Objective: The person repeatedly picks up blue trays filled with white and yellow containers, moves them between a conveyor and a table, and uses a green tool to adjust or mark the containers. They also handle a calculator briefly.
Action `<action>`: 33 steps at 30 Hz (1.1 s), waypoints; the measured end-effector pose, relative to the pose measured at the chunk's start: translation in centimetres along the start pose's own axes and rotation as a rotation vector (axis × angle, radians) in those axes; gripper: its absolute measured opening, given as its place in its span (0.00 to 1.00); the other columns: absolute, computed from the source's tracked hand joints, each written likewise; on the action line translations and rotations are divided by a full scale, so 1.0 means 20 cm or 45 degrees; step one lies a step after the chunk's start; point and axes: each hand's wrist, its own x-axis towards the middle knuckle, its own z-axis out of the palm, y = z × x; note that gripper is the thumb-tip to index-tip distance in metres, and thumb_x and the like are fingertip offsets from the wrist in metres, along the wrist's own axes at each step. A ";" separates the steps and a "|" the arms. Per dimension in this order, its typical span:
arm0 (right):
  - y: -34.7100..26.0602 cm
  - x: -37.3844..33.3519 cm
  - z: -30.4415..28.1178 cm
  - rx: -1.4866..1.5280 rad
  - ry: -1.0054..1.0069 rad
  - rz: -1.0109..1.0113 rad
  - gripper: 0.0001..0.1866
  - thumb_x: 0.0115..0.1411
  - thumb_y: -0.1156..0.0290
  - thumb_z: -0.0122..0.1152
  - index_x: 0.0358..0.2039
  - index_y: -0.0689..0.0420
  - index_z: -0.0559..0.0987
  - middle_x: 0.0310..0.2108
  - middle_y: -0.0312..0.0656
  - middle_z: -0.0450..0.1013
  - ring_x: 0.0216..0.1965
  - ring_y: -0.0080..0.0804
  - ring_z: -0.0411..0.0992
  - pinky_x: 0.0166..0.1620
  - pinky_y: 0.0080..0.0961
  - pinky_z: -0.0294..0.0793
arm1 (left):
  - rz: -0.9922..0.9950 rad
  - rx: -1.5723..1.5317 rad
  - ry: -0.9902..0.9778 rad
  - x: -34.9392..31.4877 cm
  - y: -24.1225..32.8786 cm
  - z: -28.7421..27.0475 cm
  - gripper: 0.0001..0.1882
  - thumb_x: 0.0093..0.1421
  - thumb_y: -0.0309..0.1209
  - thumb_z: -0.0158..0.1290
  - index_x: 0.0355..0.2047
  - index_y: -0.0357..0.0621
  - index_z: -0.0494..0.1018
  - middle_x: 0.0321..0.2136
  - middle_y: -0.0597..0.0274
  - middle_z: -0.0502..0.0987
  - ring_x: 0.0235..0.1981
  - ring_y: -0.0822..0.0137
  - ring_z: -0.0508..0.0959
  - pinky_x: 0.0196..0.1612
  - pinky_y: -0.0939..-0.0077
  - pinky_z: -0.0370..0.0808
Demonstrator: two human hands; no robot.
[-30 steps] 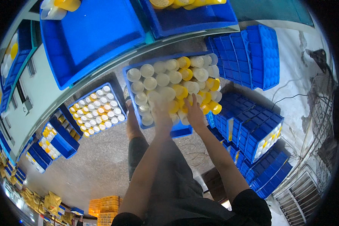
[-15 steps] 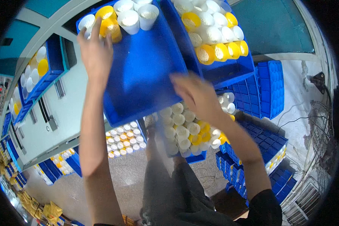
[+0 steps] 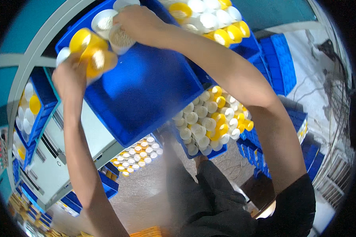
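My left hand is closed on a yellow cup, which tilts over the left side of a large blue tray. Pale grainy stuff shows inside that cup. Right behind it stands another yellow cup. At the tray's back, my right hand has its fingers curled at the rim of a white cup with pale grains in it; its fingertips are partly hidden. Beside that is a second white cup, also with grains. One more white cup peeks out above my left hand.
To the right, a second blue tray holds white and yellow cups. Below the large tray is a crate packed with cups, and more filled cups stand near the floor. Blue crates stand at right; a pale cabinet is at left.
My right hand has swung from the tray's front right to the white cups at the back. My left hand has come round the yellow cup, which now tilts. The whole view has shifted.
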 end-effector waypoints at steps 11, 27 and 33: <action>0.02 -1.51 -1.08 0.509 -0.518 0.342 0.16 0.49 0.79 0.64 0.41 0.55 0.82 0.44 0.50 0.75 0.44 0.47 0.76 0.45 0.36 0.78 | -0.222 -0.687 -0.769 -1.22 0.68 -0.67 0.15 0.50 0.14 0.58 0.39 0.39 0.81 0.36 0.51 0.81 0.32 0.61 0.81 0.29 0.72 0.77; 0.66 -2.45 0.14 -0.061 -0.559 0.912 0.07 0.53 0.74 0.58 0.30 0.52 0.83 0.47 0.50 0.73 0.35 0.41 0.79 0.35 0.35 0.81 | -0.114 -0.692 -0.416 -1.56 1.09 1.06 0.11 0.55 0.24 0.60 0.38 0.35 0.81 0.34 0.47 0.81 0.33 0.51 0.81 0.37 0.65 0.78; 0.65 -2.41 0.09 -0.064 -0.479 0.876 0.06 0.52 0.72 0.59 0.26 0.57 0.83 0.37 0.48 0.76 0.35 0.39 0.80 0.32 0.35 0.81 | -0.059 -0.618 -0.473 -1.65 1.14 1.24 0.12 0.56 0.25 0.59 0.41 0.34 0.80 0.39 0.47 0.80 0.37 0.50 0.80 0.39 0.62 0.77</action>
